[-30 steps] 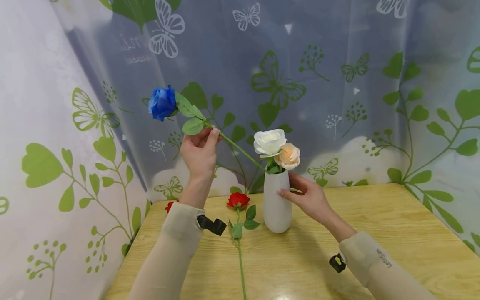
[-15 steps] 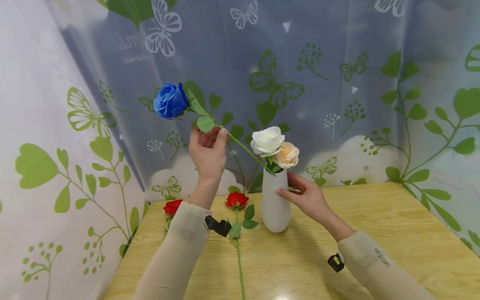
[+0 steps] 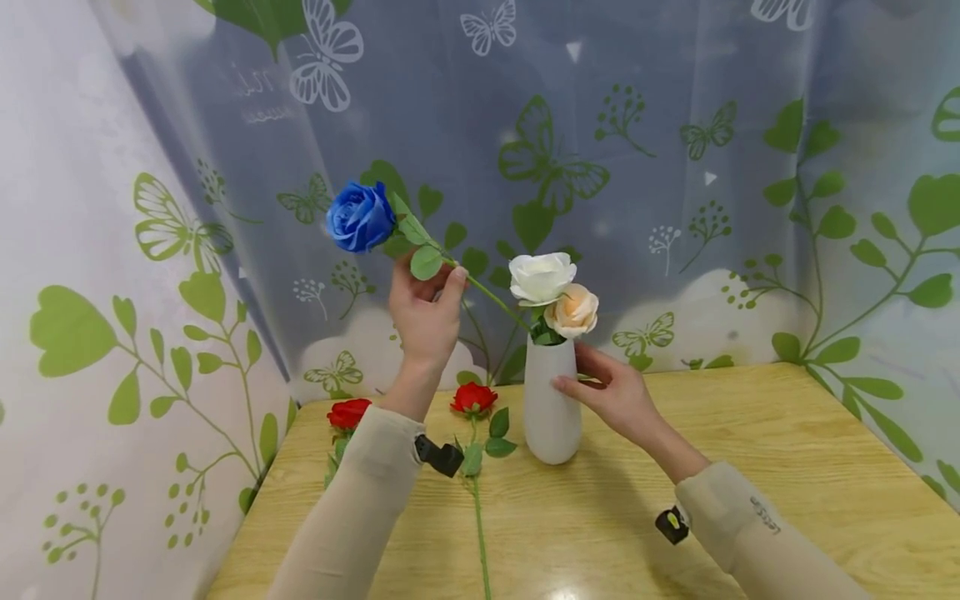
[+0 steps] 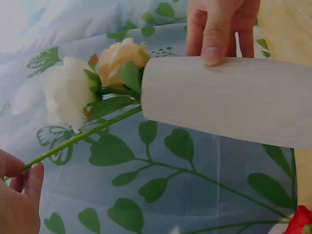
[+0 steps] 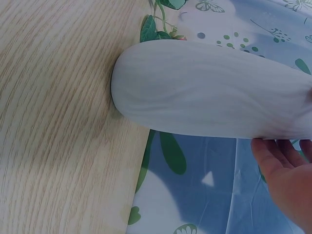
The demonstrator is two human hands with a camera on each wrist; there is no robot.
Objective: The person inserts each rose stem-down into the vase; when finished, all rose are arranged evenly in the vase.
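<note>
My left hand point(image 3: 429, 321) pinches the green stem of a blue rose point(image 3: 362, 217), which leans up to the left. In the left wrist view that stem point(image 4: 83, 136) runs to the mouth of the white vase point(image 3: 552, 408), its lower end hidden there. The vase stands upright on the table and bears a white rose point(image 3: 542, 278) and a peach rose point(image 3: 573, 311). With thumb in front and fingers behind, my right hand point(image 3: 617, 398) holds the vase near its upper right side. In the right wrist view its fingers point(image 5: 267, 155) touch the vase wall.
One red rose point(image 3: 474, 398) lies on the wooden table point(image 3: 750, 467) left of the vase, stem toward me. Another red rose point(image 3: 348, 413) is partly covered by my left sleeve. A patterned curtain point(image 3: 660, 150) hangs close behind the table.
My left hand has shifted right with the blue rose. The stem's tip, in front of the vase's rim half a second ago, is now out of sight at the mouth. My right hand stays put.
</note>
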